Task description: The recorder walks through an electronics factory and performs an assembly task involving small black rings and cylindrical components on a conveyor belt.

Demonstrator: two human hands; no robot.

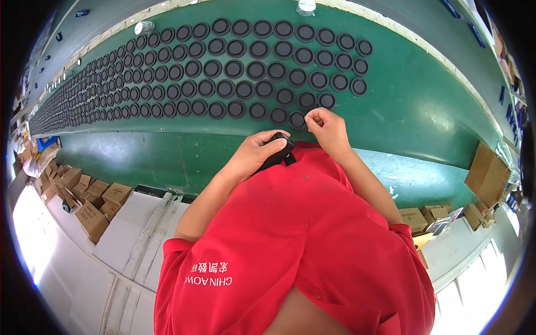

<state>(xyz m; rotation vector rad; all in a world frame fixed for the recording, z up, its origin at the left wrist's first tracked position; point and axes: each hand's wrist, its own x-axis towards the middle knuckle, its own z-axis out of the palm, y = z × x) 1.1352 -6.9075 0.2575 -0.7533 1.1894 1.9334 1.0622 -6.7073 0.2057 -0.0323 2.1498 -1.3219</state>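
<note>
Long rows of round black caps (pixel 256 70), each with a raised inner disc, lie on the green table (pixel 402 100). My left hand (pixel 259 148) is closed around a bunch of black ridged pieces (pixel 286 146), held against the table's near edge in front of the red shirt; their exact kind is partly hidden by the fingers. Over the near right end of the rows, my right hand (pixel 328 129) is closed in a pinch. Its fingertips are beside the nearest end cap (pixel 298 120); whatever they hold, if anything, is too small to make out.
Two small white-topped containers, one (pixel 144 27) at the far left and one (pixel 306 6) at the far middle, stand along the table's far edge. Cardboard boxes (pixel 92 220) are piled on the left floor. An open carton (pixel 487 175) stands at the right, with more boxes below it.
</note>
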